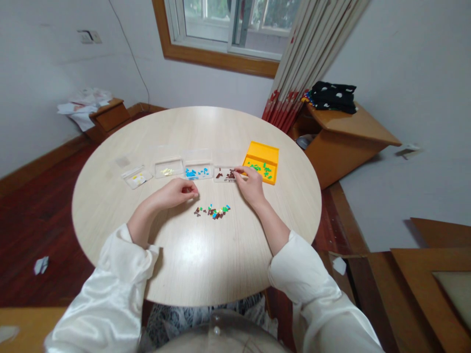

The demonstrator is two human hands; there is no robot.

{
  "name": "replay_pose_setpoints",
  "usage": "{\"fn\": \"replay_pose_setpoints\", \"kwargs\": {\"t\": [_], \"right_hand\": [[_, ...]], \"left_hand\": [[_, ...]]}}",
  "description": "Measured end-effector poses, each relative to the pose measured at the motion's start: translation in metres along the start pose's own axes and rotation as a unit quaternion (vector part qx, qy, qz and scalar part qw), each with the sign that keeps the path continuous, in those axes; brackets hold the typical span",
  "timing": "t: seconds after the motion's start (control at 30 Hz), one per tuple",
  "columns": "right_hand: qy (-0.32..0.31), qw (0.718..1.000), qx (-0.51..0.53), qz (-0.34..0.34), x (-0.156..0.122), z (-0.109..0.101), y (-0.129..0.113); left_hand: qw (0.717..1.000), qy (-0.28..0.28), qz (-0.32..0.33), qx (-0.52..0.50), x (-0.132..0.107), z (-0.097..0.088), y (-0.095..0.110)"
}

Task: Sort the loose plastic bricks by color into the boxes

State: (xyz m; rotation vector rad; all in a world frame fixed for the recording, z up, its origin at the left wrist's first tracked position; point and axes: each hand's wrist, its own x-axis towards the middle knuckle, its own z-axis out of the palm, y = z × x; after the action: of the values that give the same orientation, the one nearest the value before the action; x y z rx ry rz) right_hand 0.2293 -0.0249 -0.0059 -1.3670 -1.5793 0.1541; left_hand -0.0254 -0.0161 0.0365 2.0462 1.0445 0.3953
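Note:
A small heap of mixed brown, green and blue pieces [214,211] lies on the round table [191,260] in front of me. My left hand [175,191] rests just left of the heap, fingers curled and pinched together; what they hold is too small to see. My right hand [250,184] reaches to the clear tray of brown pieces [225,174], fingertips closed at its right edge. In a row beside it stand a clear tray of blue pieces [197,171], a clear tray of pale yellow pieces [168,169] and a small clear bag [137,177].
A yellow box [262,162] holding green pieces sits at the right end of the row. Beyond the table are a wooden cabinet [346,135] with dark cloth on it, a curtain, a window and a low stand [110,115] with papers.

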Motion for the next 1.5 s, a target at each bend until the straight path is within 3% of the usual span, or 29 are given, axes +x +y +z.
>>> {"fn": "replay_pose_setpoints", "kwargs": {"t": [0.4, 0.57, 0.87, 1.5], "right_hand": [[-0.006, 1.000, -0.003, -0.020, -0.001, 0.002, 0.002], [-0.016, 1.000, 0.006, -0.022, -0.002, 0.003, 0.000], [-0.027, 0.999, 0.015, -0.013, -0.004, 0.004, -0.003], [-0.038, 0.999, 0.024, -0.017, -0.005, 0.004, -0.005]], "left_hand": [[0.991, -0.132, 0.000, 0.006, -0.003, -0.003, -0.001], [0.992, -0.128, 0.018, 0.009, -0.004, 0.001, 0.005], [0.988, -0.139, 0.047, 0.045, 0.000, 0.005, -0.003], [0.993, -0.118, -0.005, 0.019, 0.001, 0.005, -0.004]]}}
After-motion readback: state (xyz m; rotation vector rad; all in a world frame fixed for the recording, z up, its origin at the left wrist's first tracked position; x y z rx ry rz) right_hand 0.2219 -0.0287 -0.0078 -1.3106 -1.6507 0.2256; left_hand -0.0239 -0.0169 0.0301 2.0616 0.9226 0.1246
